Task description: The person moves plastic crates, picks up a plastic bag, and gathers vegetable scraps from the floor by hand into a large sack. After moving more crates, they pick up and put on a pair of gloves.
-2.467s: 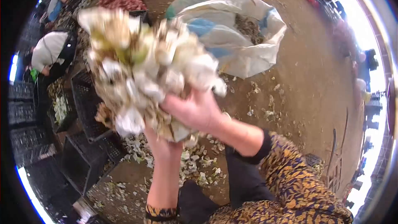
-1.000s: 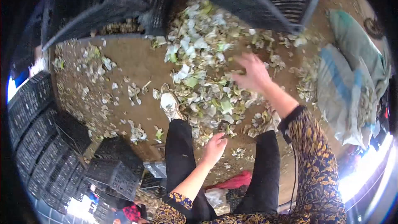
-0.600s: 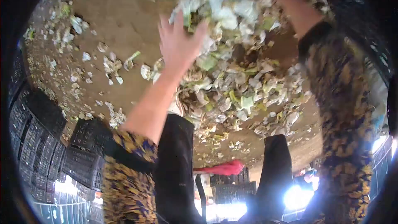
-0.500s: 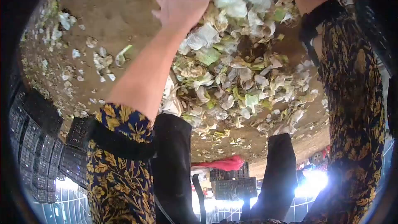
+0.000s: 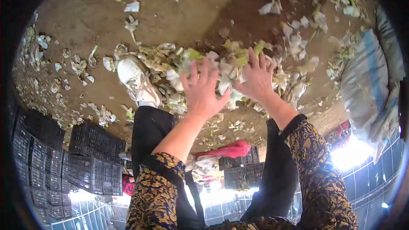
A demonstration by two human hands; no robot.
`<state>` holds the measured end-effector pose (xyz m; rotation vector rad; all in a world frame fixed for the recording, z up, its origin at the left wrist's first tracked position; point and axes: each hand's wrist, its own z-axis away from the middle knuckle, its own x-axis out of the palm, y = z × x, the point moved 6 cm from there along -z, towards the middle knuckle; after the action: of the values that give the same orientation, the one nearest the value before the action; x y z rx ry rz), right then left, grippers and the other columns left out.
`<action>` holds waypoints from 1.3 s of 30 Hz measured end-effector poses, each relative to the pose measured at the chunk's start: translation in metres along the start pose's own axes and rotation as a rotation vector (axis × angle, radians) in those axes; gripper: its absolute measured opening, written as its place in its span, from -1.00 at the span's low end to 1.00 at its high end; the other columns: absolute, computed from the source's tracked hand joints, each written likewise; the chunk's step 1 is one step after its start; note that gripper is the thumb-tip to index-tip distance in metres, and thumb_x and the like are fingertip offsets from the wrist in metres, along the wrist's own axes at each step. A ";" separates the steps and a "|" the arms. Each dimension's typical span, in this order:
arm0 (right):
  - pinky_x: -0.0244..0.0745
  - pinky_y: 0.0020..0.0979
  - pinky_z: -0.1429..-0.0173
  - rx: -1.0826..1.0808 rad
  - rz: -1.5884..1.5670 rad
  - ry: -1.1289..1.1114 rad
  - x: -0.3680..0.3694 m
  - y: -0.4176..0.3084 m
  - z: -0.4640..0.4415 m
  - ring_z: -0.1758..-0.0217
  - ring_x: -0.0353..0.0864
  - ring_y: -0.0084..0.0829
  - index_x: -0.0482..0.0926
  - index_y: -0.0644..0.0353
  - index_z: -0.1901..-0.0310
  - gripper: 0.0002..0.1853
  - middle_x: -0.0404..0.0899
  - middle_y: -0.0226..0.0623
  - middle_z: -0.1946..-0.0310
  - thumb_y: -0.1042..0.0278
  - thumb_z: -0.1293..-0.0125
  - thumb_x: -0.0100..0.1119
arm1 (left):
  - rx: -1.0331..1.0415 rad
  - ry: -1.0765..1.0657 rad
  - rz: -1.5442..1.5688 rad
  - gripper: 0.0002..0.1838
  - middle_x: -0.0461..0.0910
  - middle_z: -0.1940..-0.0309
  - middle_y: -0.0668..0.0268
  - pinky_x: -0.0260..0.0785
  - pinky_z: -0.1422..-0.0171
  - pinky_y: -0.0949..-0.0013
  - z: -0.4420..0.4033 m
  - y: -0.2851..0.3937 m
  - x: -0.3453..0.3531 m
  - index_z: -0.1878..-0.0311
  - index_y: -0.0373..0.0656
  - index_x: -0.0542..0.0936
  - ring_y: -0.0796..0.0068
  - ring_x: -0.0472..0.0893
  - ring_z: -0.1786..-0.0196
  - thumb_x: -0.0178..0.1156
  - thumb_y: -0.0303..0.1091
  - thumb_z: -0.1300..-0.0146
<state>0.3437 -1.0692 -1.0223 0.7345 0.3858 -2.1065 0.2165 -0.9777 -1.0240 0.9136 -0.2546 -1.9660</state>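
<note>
Head view shows the left hand (image 5: 204, 91) and right hand (image 5: 257, 76) spread wide over loose peelings (image 5: 174, 78). Gaps between fingers could let scraps escape left, against the shoe (image 5: 133, 76).

A bare brown floor (image 5: 170, 0) fills the upper part of the frame, curving down at both sides. Black slatted crates (image 5: 96, 174) stand stacked at the lower left; two more crates (image 5: 243, 175) sit at the lower middle, beside a red cloth (image 5: 232, 150). Along the bottom runs a bluish surface (image 5: 370, 187) with pale grid lines, wall or window, unclear which. White light (image 5: 351, 153) glares at the lower right.
</note>
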 end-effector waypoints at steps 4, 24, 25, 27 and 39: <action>-0.19 0.33 -0.33 0.209 -0.310 0.168 -0.007 0.058 0.044 -0.46 -0.16 0.01 0.20 0.05 -0.31 -0.16 -0.11 -0.11 -0.41 -0.18 -0.02 0.18 | -0.470 0.386 0.198 -0.18 -0.29 -0.42 -0.08 -0.29 -0.40 -0.26 -0.012 -0.057 -0.027 -0.38 0.04 0.12 -0.16 -0.16 -0.44 0.06 0.24 -0.13; 0.10 -0.18 -0.33 0.836 -1.457 0.324 0.114 0.014 0.024 -0.28 0.17 -0.02 0.15 0.28 -0.27 -0.13 0.11 0.13 -0.22 -0.15 -0.05 0.19 | -0.856 0.106 1.224 -0.03 0.23 -0.19 0.00 0.11 -0.27 0.17 -0.039 0.026 0.102 -0.30 -0.34 0.16 0.15 0.27 -0.21 0.15 0.27 -0.04; 0.18 -0.25 -0.28 0.731 -1.636 0.330 0.106 0.011 0.024 -0.20 0.28 -0.06 0.21 0.36 -0.21 -0.16 0.21 0.09 -0.15 -0.11 -0.04 0.21 | -0.826 -0.016 1.513 -0.09 0.36 -0.10 0.09 0.18 -0.19 0.21 -0.037 0.037 0.101 -0.24 -0.33 0.26 0.24 0.37 -0.11 0.16 0.26 -0.04; 0.22 -0.25 -0.23 0.784 -1.739 0.312 0.090 0.018 0.039 -0.14 0.34 -0.11 0.26 0.39 -0.16 -0.21 0.25 0.06 -0.10 -0.06 -0.04 0.24 | -0.843 -0.022 1.442 -0.17 0.40 -0.04 0.17 0.21 -0.10 0.26 -0.027 0.050 0.082 -0.18 -0.30 0.31 0.33 0.39 -0.03 0.17 0.23 -0.05; 0.32 -0.37 -0.17 0.407 -2.030 1.040 -0.185 0.205 0.220 -0.06 0.42 -0.37 0.11 0.28 -0.19 -0.32 0.41 -0.17 0.01 0.55 -0.03 0.22 | -0.112 0.011 1.642 -0.46 0.47 0.00 0.34 0.31 -0.14 0.36 0.033 0.374 -0.098 -0.15 -0.21 0.39 0.48 0.47 -0.04 0.01 0.04 -0.30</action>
<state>0.5155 -1.1867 -0.7373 2.3197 1.9116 -3.3083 0.4703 -1.1110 -0.7623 0.3244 -0.6167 -0.4314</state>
